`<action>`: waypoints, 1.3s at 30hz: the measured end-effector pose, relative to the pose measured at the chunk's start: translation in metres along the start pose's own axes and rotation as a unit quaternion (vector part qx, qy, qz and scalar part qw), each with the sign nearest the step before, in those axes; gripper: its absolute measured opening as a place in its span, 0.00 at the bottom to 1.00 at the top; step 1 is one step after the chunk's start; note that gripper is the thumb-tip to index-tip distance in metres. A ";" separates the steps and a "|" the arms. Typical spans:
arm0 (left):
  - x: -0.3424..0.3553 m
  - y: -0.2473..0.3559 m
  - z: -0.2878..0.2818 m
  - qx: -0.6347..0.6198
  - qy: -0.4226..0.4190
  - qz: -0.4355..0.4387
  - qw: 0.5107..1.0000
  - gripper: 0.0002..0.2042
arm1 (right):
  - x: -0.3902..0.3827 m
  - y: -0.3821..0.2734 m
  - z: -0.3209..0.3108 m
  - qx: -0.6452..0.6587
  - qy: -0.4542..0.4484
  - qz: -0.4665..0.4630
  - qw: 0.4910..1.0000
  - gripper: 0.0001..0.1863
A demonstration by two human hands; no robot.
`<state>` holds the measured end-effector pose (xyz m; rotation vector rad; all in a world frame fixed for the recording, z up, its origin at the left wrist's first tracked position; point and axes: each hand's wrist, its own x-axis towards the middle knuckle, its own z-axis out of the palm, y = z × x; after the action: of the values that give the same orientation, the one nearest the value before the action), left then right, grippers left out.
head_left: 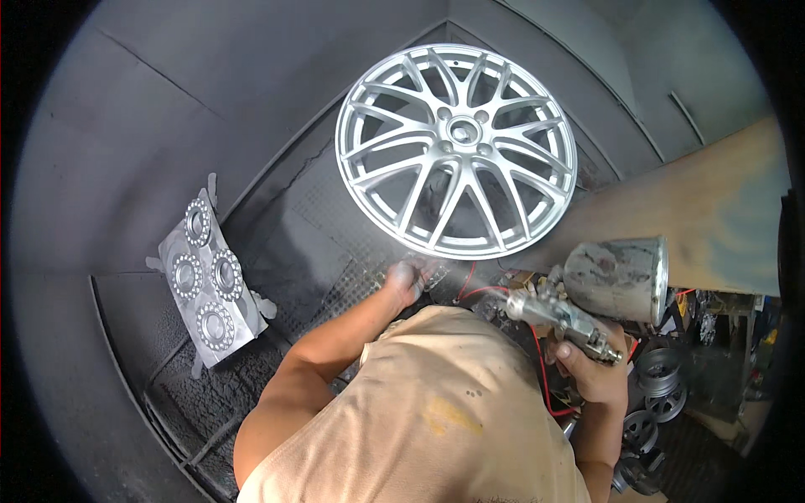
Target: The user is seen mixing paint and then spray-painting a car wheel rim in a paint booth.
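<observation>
A silver multi-spoke alloy wheel (464, 132) fills the upper middle, its face toward me. My right hand (600, 375) is wrapped round the handle of a spray gun (563, 320), whose nozzle points left, below the wheel. A large paint-smeared metal cup (616, 275) sits on the gun. Just under the wheel's lower rim is my left hand (407, 282), greyed with paint; its fingers are partly hidden and blurred, and I cannot tell whether they touch the wheel. Faint mist hangs near the nozzle and the left hand.
On the left stands a silver-coated panel (237, 314) bearing several round ring-shaped parts (215, 325). Grey booth walls (168, 134) enclose the left and back. A tan board (696, 201) rises at right. A red hose (545, 381) runs behind me; several wheels (658, 369) lie lower right.
</observation>
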<state>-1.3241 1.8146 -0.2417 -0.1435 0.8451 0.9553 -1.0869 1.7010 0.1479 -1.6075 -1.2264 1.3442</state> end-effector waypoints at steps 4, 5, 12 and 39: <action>-0.019 0.014 0.031 0.020 0.027 -0.023 0.999 0.13 | 0.045 -0.025 0.026 -0.008 0.050 -0.078 0.996 0.15; -0.020 0.017 0.035 0.034 0.032 -0.030 0.998 0.12 | 0.056 -0.028 0.022 -0.033 0.045 -0.106 0.993 0.16; -0.013 0.046 0.037 0.130 0.063 -0.073 0.987 0.18 | 0.069 -0.067 0.029 -0.067 0.136 -0.107 0.983 0.16; 0.034 0.118 -0.073 0.862 -0.010 0.043 0.504 0.20 | 0.063 0.009 -0.068 -0.080 0.316 -0.111 0.939 0.14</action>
<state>-1.4462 1.8735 -0.2858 1.6805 1.4304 -0.1977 -1.0173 1.7621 0.1348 -1.7552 -1.0817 0.5222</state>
